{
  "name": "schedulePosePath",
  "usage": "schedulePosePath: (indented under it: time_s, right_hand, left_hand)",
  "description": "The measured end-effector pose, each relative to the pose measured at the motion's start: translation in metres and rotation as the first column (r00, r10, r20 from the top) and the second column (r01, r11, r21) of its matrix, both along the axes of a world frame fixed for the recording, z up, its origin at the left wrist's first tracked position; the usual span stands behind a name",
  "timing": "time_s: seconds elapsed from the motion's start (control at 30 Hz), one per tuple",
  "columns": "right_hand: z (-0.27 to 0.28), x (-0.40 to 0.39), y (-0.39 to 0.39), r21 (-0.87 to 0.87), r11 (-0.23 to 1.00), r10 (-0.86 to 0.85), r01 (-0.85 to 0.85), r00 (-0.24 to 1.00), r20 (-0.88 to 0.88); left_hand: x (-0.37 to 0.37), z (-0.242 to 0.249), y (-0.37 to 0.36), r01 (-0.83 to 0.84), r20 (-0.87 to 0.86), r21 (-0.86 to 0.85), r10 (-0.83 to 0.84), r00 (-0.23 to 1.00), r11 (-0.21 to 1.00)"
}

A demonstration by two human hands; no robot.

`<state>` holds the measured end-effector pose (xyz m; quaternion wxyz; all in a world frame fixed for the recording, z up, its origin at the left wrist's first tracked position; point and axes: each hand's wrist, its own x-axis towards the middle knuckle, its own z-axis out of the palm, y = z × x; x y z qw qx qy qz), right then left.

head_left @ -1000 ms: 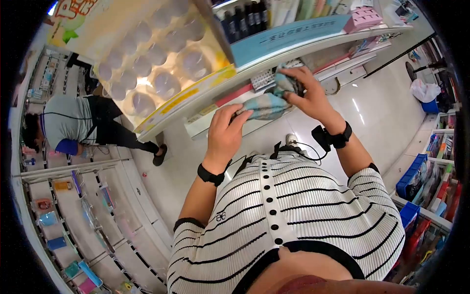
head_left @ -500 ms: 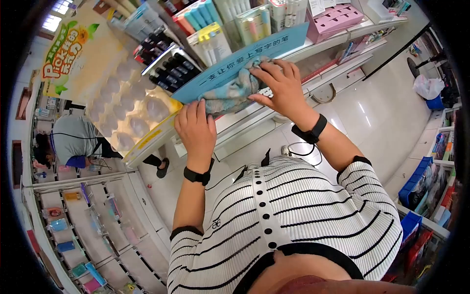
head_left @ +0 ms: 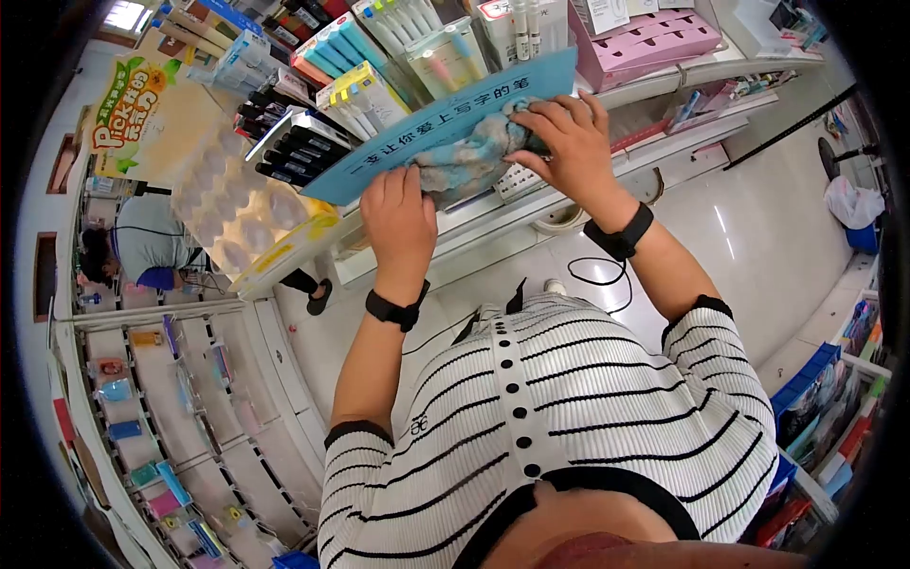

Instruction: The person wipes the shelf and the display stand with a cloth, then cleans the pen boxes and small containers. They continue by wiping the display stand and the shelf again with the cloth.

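Observation:
A grey and light-blue cloth [head_left: 471, 156] lies bunched along the lower edge of a blue sign strip [head_left: 445, 123] with Chinese writing. At the cloth's left end, my left hand [head_left: 398, 223] has its fingers pressed together on it, the fingertips against the strip. My right hand [head_left: 573, 152] grips the other end, thumb below and fingers bent over the top. Part of the cloth is hidden under the fingers. Behind the strip stand black pens [head_left: 308, 147] in a holder and a yellow-and-white box of pens [head_left: 365, 100].
A clear plastic tray [head_left: 227, 213] with rounded hollows sits left of the strip, and a pink box [head_left: 654, 43] stands at the right. A person [head_left: 152, 237] bends by the far-left shelves. Blue bins [head_left: 804, 375] line the right side. A cable [head_left: 602, 273] lies on the floor.
Both hands and the cloth have moved right along the strip, leaving more of its left end uncovered. The view has shifted slightly.

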<state>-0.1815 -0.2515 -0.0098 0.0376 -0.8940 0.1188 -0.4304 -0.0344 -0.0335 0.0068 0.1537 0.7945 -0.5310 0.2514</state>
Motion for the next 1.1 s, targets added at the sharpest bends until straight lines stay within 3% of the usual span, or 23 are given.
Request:
schedulePosePath:
  time_s: [0.4, 0.53, 0.63, 1.1]
  right_hand:
    - [0.002, -0.046, -0.067, -0.152, 0.98, -0.126, 0.127, 0.992, 0.011]
    - [0.0, -0.048, -0.078, -0.062, 0.997, -0.037, 0.038, 0.999, 0.013]
    - [-0.011, -0.041, -0.069, 0.158, 0.987, 0.021, -0.036, 0.995, 0.096]
    - [-0.027, -0.036, -0.05, 0.318, 0.947, -0.021, -0.051, 0.976, 0.218]
  left_hand:
    - [-0.035, -0.003, -0.069, 0.063, -0.009, -0.005, -0.063, 0.998, 0.998]
    - [-0.041, -0.002, -0.083, 0.026, 0.0, 0.036, -0.026, 1.0, 0.999]
    - [-0.04, -0.006, -0.082, 0.039, 0.01, 0.003, -0.039, 0.999, 0.999]
    - [-0.029, -0.009, -0.076, 0.143, -0.012, -0.051, -0.143, 0.99, 0.988]
